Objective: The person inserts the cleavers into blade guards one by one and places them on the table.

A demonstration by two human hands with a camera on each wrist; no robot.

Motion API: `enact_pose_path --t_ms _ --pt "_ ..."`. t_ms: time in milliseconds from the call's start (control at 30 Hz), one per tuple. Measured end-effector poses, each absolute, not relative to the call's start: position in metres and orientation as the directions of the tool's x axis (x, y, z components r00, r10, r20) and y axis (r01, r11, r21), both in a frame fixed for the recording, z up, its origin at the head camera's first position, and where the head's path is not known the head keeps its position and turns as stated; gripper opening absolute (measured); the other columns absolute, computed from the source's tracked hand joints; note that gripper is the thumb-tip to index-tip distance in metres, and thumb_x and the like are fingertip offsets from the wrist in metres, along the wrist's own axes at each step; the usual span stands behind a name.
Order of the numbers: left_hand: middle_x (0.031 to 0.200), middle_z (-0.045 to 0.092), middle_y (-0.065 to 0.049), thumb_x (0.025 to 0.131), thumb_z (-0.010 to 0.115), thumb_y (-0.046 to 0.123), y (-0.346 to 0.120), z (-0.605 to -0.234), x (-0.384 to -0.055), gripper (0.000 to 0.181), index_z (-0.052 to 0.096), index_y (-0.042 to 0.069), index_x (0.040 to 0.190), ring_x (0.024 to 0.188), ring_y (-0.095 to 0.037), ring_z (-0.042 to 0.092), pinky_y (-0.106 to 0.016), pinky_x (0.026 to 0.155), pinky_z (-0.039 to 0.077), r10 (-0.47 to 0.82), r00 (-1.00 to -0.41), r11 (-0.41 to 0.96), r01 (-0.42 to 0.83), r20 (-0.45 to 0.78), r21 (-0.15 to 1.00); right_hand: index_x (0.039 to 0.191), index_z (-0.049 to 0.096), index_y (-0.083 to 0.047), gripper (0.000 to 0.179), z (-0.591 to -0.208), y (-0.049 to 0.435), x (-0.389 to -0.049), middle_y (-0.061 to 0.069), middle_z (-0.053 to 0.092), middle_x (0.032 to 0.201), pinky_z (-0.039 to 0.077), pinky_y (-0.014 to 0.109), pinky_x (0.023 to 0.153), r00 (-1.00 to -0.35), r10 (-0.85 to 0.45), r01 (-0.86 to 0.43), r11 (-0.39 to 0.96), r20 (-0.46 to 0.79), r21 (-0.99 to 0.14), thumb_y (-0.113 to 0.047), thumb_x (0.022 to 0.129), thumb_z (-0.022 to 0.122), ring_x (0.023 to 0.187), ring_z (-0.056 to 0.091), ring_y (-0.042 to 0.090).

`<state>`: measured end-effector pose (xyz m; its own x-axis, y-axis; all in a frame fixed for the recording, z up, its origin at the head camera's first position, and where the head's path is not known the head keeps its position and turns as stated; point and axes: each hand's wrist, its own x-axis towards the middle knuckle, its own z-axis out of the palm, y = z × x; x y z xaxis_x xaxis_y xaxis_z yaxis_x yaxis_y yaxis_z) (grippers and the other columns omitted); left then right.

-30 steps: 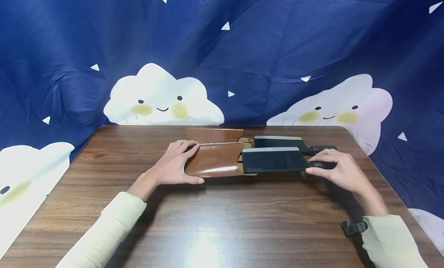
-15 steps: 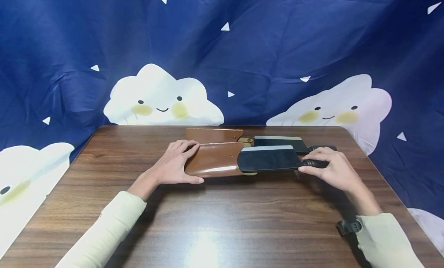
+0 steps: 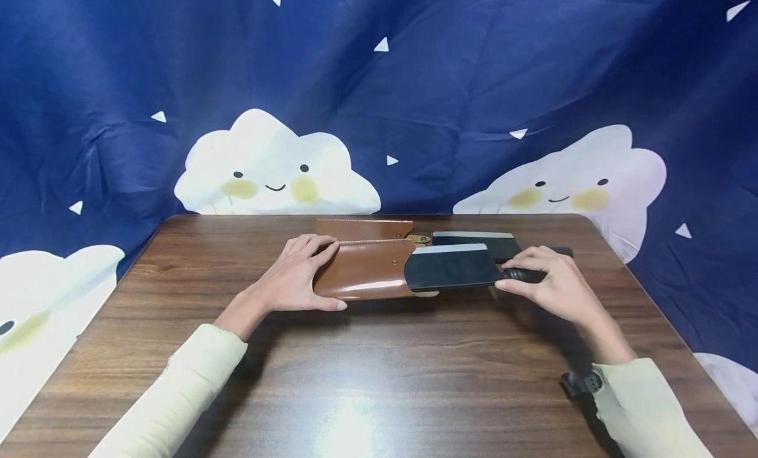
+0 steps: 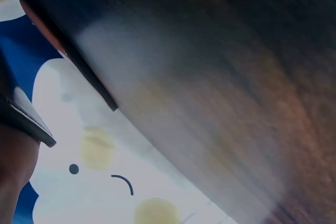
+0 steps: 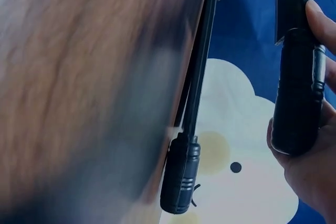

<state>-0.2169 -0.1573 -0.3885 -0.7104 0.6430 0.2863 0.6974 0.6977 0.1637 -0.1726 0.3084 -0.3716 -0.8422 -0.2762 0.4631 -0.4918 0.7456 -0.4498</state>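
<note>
In the head view my left hand (image 3: 293, 277) grips the closed left end of a brown leather sheath (image 3: 367, 270), thumb along the near side and fingers over the far edge. My right hand (image 3: 551, 280) holds a cleaver (image 3: 453, 267) by its black handle (image 5: 299, 93). The dark blade, its pale sharp edge facing away from me, is partly inside the sheath's mouth; its front end is hidden there. Both are held above the table. In the left wrist view, part of the left hand (image 4: 16, 166) shows beside the sheath's end (image 4: 26, 121).
Behind lies a second brown sheath (image 3: 361, 229) with a tan snap strap (image 3: 420, 239). To its right is a second cleaver (image 3: 474, 237), its black handle (image 5: 180, 177) low in the right wrist view. A blue cloth with clouds hangs behind the wooden table (image 3: 379, 359).
My right hand has moved left, sliding the cleaver's blade further into the sheath, so less of the blade shows. The left hand and the sheath have stayed nearly still.
</note>
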Motion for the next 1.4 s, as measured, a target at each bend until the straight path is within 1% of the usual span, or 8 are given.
enact_pose_path --t_ms 167,333,667,800,967,1167,1400 --pt "0.148 0.044 -0.01 0.071 0.067 0.082 -0.155 -0.386 -0.218 0.116 0.046 -0.001 0.15 0.133 -0.031 0.037 -0.053 0.11 0.025 0.648 -0.702 0.689 0.705 0.295 0.165 0.097 0.083 -0.019 0.026 -0.37 0.302 -0.173 -0.009 0.07 0.091 0.042 0.021 0.078 -0.835 -0.275 -0.499 0.743 0.476 -0.446 -0.026 0.074 0.092 0.092 0.058 0.006" --pt "0.149 0.044 -0.009 0.071 0.067 0.082 -0.153 -0.385 -0.22 0.117 0.045 0.0 0.151 0.133 -0.03 0.037 -0.052 0.11 0.024 0.65 -0.702 0.688 0.706 0.291 0.166 0.097 0.083 -0.019 0.025 -0.37 0.296 -0.175 -0.008 0.07 0.091 0.042 0.022 0.079 -0.826 -0.285 -0.512 0.741 0.487 -0.435 -0.025 0.074 0.092 0.092 0.058 0.009" --pt "0.148 0.045 -0.009 0.071 0.066 0.082 -0.146 -0.386 -0.223 0.116 0.046 0.0 0.15 0.133 -0.029 0.037 -0.052 0.111 0.024 0.652 -0.696 0.688 0.71 0.3 0.152 0.097 0.083 -0.019 0.024 -0.372 0.283 -0.181 -0.01 0.07 0.092 0.043 0.026 0.077 -0.824 -0.314 -0.525 0.736 0.472 -0.428 -0.029 0.077 0.091 0.091 0.059 0.011" --pt "0.148 0.045 -0.009 0.071 0.067 0.082 -0.145 -0.386 -0.224 0.116 0.046 0.0 0.15 0.133 -0.029 0.037 -0.051 0.112 0.024 0.653 -0.696 0.687 0.71 0.298 0.154 0.095 0.083 -0.02 0.023 -0.373 0.279 -0.183 -0.012 0.069 0.091 0.043 0.024 0.076 -0.809 -0.332 -0.548 0.725 0.485 -0.417 -0.028 0.076 0.091 0.089 0.06 0.01" --pt "0.147 0.045 -0.009 0.071 0.068 0.08 -0.143 -0.387 -0.225 0.115 0.047 0.0 0.15 0.133 -0.029 0.037 -0.05 0.112 0.023 0.651 -0.696 0.687 0.71 0.303 0.155 0.095 0.083 -0.019 0.023 -0.374 0.274 -0.184 -0.011 0.069 0.091 0.044 0.023 0.074 -0.796 -0.346 -0.567 0.712 0.497 -0.413 -0.025 0.075 0.092 0.088 0.06 0.01" --pt "0.146 0.046 -0.01 0.07 0.069 0.08 -0.141 -0.385 -0.225 0.115 0.048 -0.001 0.149 0.131 -0.029 0.039 -0.052 0.11 0.026 0.66 -0.683 0.678 0.721 0.313 0.143 0.097 0.083 -0.017 0.025 -0.374 0.266 -0.185 -0.009 0.069 0.093 0.045 0.027 0.075 -0.806 -0.348 -0.559 0.714 0.479 -0.422 -0.028 0.076 0.091 0.091 0.061 0.013" --pt "0.145 0.047 -0.01 0.069 0.069 0.081 -0.135 -0.386 -0.224 0.116 0.049 -0.001 0.149 0.13 -0.029 0.04 -0.052 0.11 0.026 0.669 -0.666 0.663 0.735 0.332 0.14 0.098 0.082 -0.017 0.025 -0.372 0.26 -0.184 -0.009 0.069 0.095 0.046 0.03 0.075 -0.797 -0.372 -0.576 0.705 0.475 -0.414 -0.029 0.077 0.09 0.093 0.061 0.015"
